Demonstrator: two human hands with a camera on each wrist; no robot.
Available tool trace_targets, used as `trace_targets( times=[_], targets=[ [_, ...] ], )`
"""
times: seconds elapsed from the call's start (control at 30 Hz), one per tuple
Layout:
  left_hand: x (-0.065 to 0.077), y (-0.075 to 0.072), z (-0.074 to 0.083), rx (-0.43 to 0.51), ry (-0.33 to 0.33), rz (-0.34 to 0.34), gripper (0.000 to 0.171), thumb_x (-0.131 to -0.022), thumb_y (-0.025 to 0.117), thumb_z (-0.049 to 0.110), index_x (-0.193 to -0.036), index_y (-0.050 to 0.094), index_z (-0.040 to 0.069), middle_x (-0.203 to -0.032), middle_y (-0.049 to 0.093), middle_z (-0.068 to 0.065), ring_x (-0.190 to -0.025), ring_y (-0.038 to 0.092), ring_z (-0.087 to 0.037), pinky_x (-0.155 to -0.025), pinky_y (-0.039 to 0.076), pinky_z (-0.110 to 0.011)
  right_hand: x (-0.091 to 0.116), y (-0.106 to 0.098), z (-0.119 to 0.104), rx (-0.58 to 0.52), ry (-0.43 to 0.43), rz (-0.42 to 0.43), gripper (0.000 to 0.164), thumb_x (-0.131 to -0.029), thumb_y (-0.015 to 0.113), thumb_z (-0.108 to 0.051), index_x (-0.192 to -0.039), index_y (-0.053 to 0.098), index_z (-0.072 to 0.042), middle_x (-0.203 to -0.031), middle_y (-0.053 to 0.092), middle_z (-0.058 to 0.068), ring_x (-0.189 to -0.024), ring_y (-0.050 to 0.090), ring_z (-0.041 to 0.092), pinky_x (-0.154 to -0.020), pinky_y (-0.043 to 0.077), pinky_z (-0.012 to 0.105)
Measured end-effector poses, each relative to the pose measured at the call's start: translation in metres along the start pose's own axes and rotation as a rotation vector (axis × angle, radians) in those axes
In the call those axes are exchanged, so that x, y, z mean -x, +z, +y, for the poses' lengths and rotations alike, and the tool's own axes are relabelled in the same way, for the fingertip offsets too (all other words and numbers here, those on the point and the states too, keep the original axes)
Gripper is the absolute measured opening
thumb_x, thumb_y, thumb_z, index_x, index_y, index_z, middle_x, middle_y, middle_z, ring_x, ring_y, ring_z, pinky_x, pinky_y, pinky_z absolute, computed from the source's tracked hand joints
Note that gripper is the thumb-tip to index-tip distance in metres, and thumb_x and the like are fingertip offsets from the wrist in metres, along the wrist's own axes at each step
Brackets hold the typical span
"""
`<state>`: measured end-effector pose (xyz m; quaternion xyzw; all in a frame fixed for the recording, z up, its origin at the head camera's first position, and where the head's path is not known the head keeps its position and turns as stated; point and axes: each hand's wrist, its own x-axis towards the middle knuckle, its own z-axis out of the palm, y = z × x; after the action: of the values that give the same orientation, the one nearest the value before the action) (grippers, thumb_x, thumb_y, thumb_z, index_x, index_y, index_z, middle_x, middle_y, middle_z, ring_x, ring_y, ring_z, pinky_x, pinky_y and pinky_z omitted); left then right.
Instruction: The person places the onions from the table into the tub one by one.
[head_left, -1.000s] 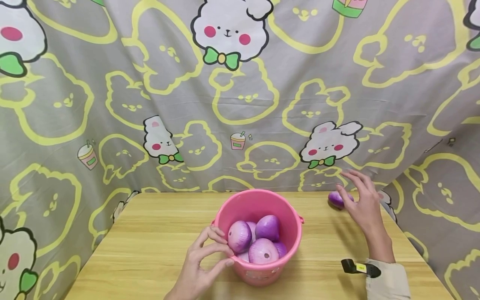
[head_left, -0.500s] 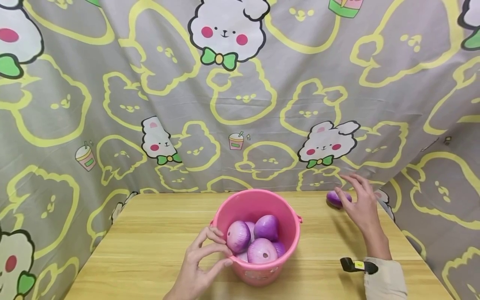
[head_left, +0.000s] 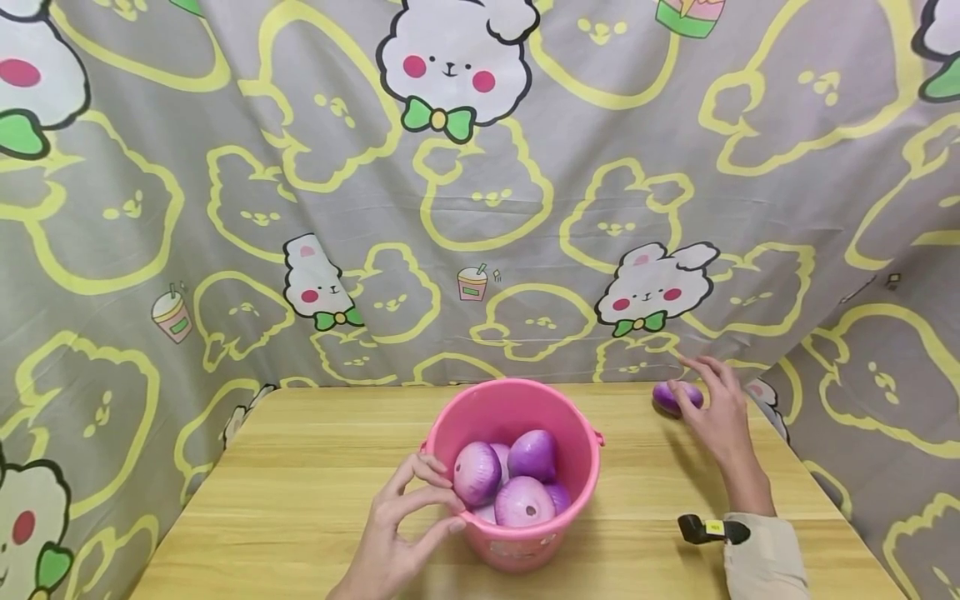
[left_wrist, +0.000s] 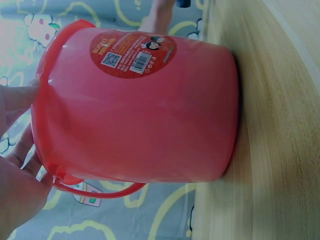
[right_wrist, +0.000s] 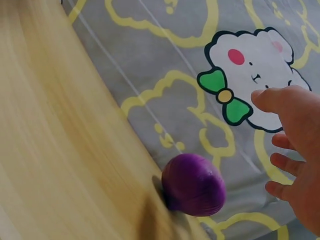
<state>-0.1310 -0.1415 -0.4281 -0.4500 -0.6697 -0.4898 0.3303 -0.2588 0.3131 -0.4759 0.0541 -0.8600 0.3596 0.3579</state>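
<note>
A pink bucket (head_left: pixel 513 546) stands on the table, holding several purple onions (head_left: pixel 525 502). My left hand (head_left: pixel 401 521) grips its left rim, thumb and fingers at the edge. From the left wrist view, the fingers (left_wrist: pixel 22 150) bend behind the rim, and a round label (left_wrist: pixel 132 55) shows on the bucket's side. Another purple onion (head_left: pixel 664 397) lies near the table's back right edge. My right hand (head_left: pixel 716 412) hovers over that onion with fingers spread and loosely bent, holding nothing. In the right wrist view a gap shows between this hand and the onion (right_wrist: pixel 194 184).
The wooden table (head_left: pixel 300 467) ends at a grey cartoon-print curtain (head_left: pixel 495 325) that hangs behind it and at both sides. A thin bucket handle (left_wrist: pixel 105 194) hangs down along the bucket's side. A black strap device (head_left: pixel 712 530) sits on the right wrist.
My right hand has lowered slightly and moved a little left toward the lone onion. The left hand and the bucket hold their place, apart from a slight shift of the whole view.
</note>
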Motion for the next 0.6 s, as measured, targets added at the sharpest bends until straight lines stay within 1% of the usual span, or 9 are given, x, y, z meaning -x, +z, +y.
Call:
trace_targets(
  times=[0.13, 0.4, 0.5, 0.6],
  targets=[
    [-0.001, 0.000, 0.000, -0.002, 0.000, 0.001, 0.015, -0.083, 0.084, 0.005, -0.094, 0.074, 0.007, -0.099, 0.058, -0.008, -0.107, 0.056, -0.026, -0.103, 0.044, -0.033, 0.001, 0.003, 0.007, -0.001, 0.018, -0.018, 0.042, -0.093, 0.075, -0.014, -0.132, 0.064, -0.001, -0.141, 0.047, 0.029, -0.131, 0.041, 0.054, -0.104, 0.028, 0.077],
    [-0.002, 0.000, 0.001, 0.000, 0.001, 0.001, 0.014, -0.083, 0.083, 0.005, -0.094, 0.074, 0.008, -0.098, 0.058, -0.008, -0.106, 0.056, -0.026, -0.102, 0.045, -0.033, 0.004, 0.007, 0.014, -0.005, 0.041, -0.047, 0.042, -0.093, 0.075, -0.015, -0.131, 0.064, -0.002, -0.142, 0.046, 0.029, -0.138, 0.033, 0.058, -0.112, 0.017, 0.077],
    [-0.001, 0.000, 0.000, 0.002, 0.000, 0.000, 0.014, -0.083, 0.083, 0.005, -0.094, 0.074, 0.008, -0.098, 0.058, -0.008, -0.107, 0.056, -0.026, -0.102, 0.045, -0.033, 0.004, 0.008, 0.015, -0.002, 0.048, -0.050, 0.042, -0.093, 0.075, -0.014, -0.132, 0.064, -0.002, -0.142, 0.045, 0.030, -0.138, 0.032, 0.059, -0.111, 0.018, 0.077],
    [-0.001, 0.000, 0.000, 0.003, -0.001, -0.001, 0.015, -0.083, 0.084, 0.004, -0.094, 0.074, 0.007, -0.099, 0.058, -0.008, -0.107, 0.056, -0.026, -0.103, 0.044, -0.033, 0.005, 0.010, 0.018, 0.007, 0.043, -0.051, 0.043, -0.093, 0.074, -0.013, -0.133, 0.063, -0.001, -0.141, 0.044, 0.031, -0.134, 0.036, 0.060, -0.109, 0.022, 0.077]
  ],
)
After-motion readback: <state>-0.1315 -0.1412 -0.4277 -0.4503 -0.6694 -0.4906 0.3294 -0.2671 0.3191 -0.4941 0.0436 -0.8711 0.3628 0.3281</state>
